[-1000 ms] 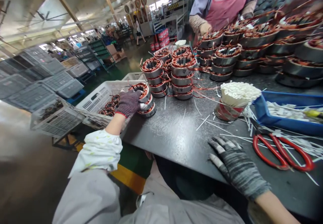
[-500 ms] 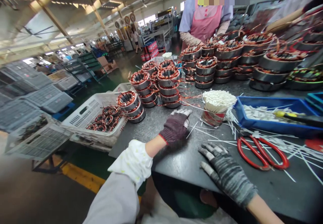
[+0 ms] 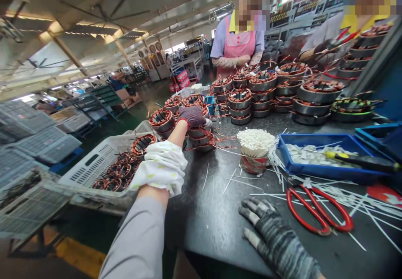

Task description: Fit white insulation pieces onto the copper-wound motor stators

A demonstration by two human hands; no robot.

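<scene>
Now: left hand (image 3: 192,117), purple-grey glove, moved off the bare tabletop and farther out, fingers curled narrow over a stack of copper-wound stators (image 3: 198,140) just right of the white plastic crate (image 3: 91,174). Right hand (image 3: 276,239), striped grey glove, lies on the dark bench (image 3: 213,220) much as before, fingers spread wide, just left of red-handled scissors (image 3: 317,212).

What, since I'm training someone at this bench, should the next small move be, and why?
Probably lift the top copper-wound stator off its stack: the left hand rests on it, while the right hand holds nothing.
</scene>
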